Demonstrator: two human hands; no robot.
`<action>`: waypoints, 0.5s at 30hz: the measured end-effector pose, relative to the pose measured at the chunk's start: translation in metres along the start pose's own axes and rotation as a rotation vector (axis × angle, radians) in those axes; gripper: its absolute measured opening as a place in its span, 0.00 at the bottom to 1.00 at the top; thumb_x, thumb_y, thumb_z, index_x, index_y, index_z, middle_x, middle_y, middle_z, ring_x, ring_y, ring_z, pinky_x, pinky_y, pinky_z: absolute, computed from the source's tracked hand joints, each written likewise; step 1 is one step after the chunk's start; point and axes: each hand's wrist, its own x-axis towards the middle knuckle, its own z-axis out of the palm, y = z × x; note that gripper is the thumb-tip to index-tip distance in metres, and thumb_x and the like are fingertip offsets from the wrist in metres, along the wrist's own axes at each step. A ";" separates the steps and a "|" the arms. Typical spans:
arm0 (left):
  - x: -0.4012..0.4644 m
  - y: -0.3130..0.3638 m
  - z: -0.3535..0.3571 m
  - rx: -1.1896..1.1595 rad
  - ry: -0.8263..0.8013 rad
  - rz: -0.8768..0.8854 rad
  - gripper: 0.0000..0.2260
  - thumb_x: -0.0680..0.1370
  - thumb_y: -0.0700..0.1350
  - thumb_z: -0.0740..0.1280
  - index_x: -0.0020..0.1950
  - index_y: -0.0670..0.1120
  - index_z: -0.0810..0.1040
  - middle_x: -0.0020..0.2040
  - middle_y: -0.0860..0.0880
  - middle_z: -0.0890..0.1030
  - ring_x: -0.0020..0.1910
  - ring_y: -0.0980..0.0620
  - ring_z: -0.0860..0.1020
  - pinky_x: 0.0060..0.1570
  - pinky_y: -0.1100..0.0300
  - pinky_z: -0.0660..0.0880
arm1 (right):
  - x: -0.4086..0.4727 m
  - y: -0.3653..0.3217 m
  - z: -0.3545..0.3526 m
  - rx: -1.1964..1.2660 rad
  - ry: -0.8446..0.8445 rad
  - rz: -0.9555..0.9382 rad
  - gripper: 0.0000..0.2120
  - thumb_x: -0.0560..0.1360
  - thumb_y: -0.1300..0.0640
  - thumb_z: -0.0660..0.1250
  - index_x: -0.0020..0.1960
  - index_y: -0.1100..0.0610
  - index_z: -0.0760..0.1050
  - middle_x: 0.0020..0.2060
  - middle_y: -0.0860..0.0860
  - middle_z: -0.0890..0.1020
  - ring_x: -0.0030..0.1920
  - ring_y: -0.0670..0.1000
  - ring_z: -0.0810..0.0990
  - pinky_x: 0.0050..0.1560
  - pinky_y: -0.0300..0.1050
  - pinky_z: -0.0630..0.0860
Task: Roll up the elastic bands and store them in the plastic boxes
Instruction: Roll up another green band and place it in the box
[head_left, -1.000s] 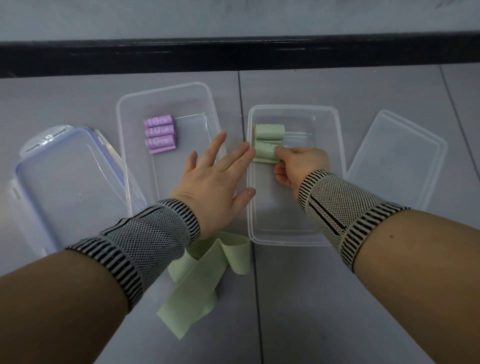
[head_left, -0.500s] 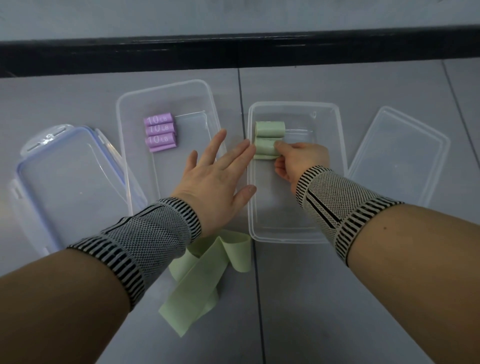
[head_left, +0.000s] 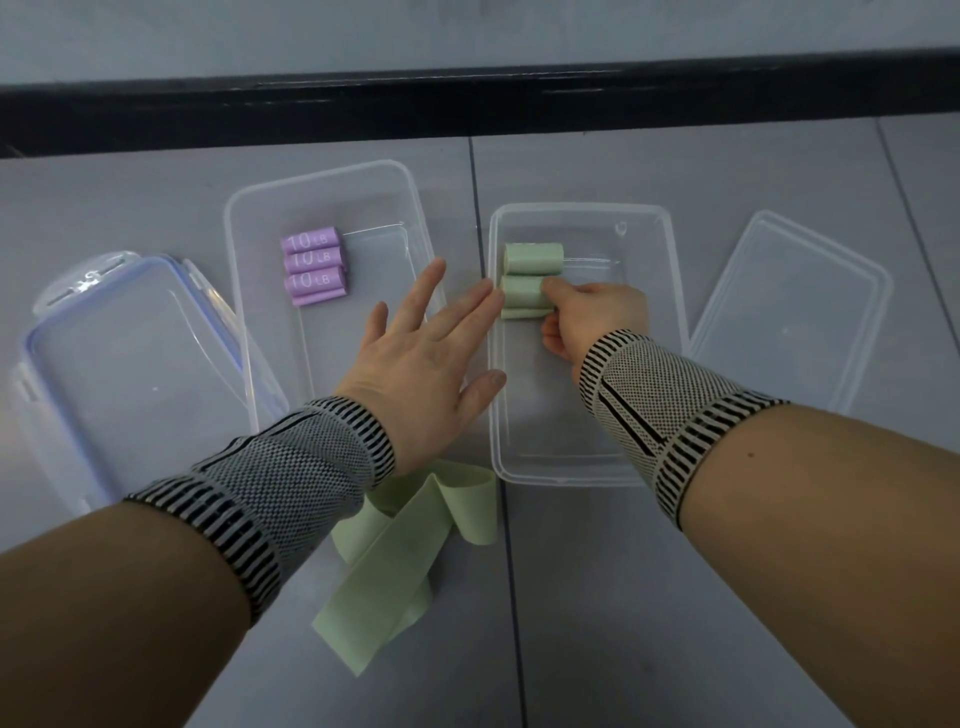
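**Green rolls go into the right box**

The right hand (head_left: 597, 317) is inside the right plastic box (head_left: 670, 332), its fingers curled on a green roll (head_left: 522, 291) that lies just below another green roll (head_left: 532, 258). The left hand (head_left: 421, 358) is flat, its fingers straight and spread, its fingertips at the box's left wall. The left plastic box (head_left: 405, 208) holds four purple rolls (head_left: 314, 273). An unrolled green band (head_left: 395, 561) lies on the table (head_left: 675, 597) near the wrists.
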 end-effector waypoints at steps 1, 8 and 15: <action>0.000 0.000 0.000 0.001 -0.002 0.000 0.30 0.79 0.61 0.47 0.77 0.55 0.39 0.77 0.60 0.40 0.74 0.51 0.31 0.73 0.42 0.44 | 0.002 0.000 0.000 -0.021 0.003 -0.015 0.20 0.63 0.43 0.67 0.22 0.58 0.75 0.27 0.59 0.81 0.36 0.63 0.82 0.42 0.63 0.80; -0.001 0.000 0.000 0.004 -0.003 0.001 0.30 0.79 0.60 0.47 0.77 0.54 0.39 0.77 0.59 0.40 0.74 0.51 0.31 0.73 0.42 0.44 | -0.003 -0.005 -0.007 -0.126 0.032 -0.099 0.19 0.68 0.45 0.63 0.26 0.58 0.75 0.33 0.60 0.83 0.38 0.62 0.82 0.45 0.60 0.80; 0.000 0.000 -0.001 0.011 -0.011 -0.003 0.30 0.78 0.61 0.47 0.77 0.55 0.38 0.77 0.60 0.40 0.74 0.51 0.31 0.74 0.42 0.44 | -0.004 -0.005 -0.010 -0.189 -0.111 -0.205 0.17 0.75 0.60 0.61 0.63 0.52 0.77 0.53 0.51 0.82 0.52 0.52 0.79 0.58 0.47 0.76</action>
